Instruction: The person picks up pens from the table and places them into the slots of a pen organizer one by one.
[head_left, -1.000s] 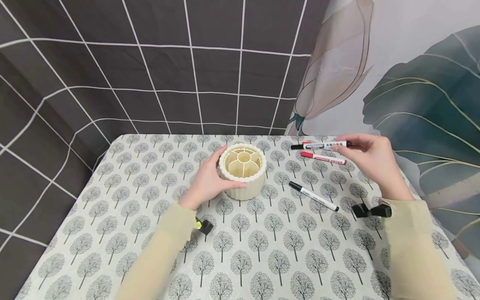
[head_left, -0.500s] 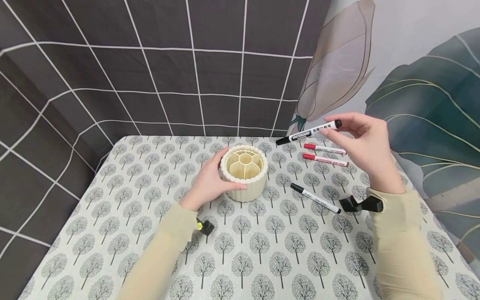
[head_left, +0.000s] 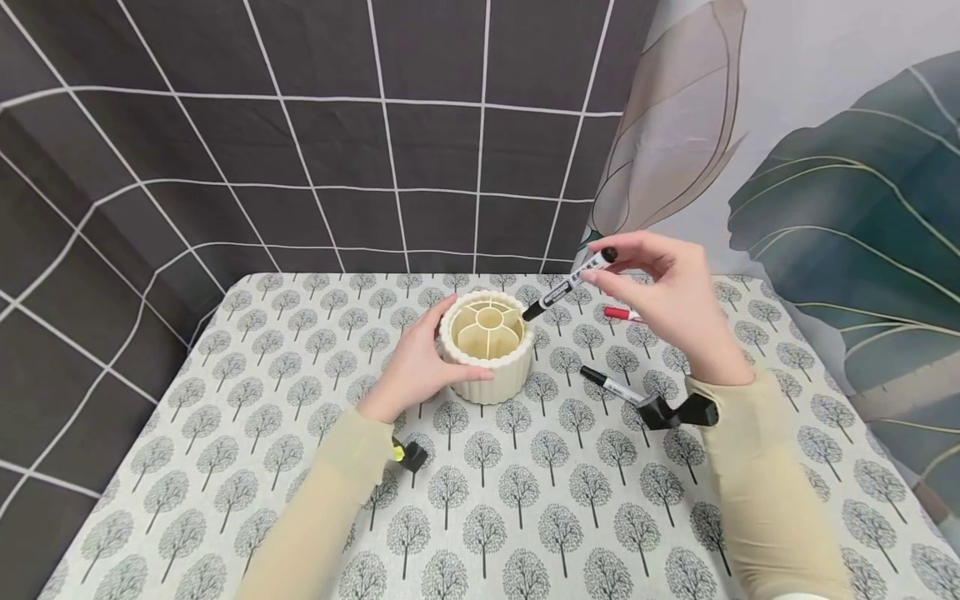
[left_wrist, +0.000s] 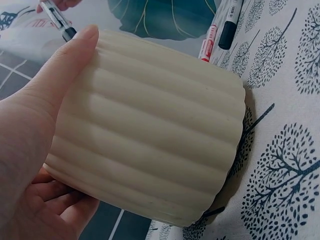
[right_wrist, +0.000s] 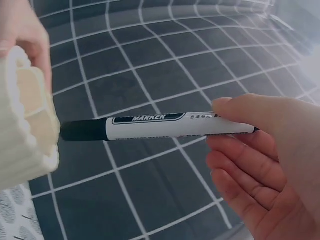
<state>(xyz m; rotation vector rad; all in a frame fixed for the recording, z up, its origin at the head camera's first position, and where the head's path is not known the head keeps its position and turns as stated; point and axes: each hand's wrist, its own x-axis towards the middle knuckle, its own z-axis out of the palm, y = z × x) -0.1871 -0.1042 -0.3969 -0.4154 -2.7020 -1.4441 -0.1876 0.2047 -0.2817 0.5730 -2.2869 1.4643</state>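
A cream pen holder (head_left: 491, 379) with ribbed sides and several compartments stands on the table. My left hand (head_left: 416, 367) grips its left side, thumb across the front, as the left wrist view (left_wrist: 60, 105) also shows. My right hand (head_left: 663, 292) pinches a black-capped whiteboard marker (head_left: 566, 285) near its rear end. The marker slants down to the left, its cap right at the holder's right rim. In the right wrist view, the marker's black cap (right_wrist: 85, 131) points at the holder's open top (right_wrist: 37, 105).
Another black-capped marker (head_left: 611, 386) lies on the tree-print tablecloth (head_left: 480, 500), partly behind the right wrist's black camera mount (head_left: 675, 411). A red-capped marker (head_left: 621, 313) shows beside the right hand, mostly hidden. A dark grid-patterned curtain (head_left: 315, 142) hangs behind the table.
My right hand has lifted the black-capped marker off the table, carried it left to the pen holder and tilted it cap-down. My left hand has stayed on the holder.
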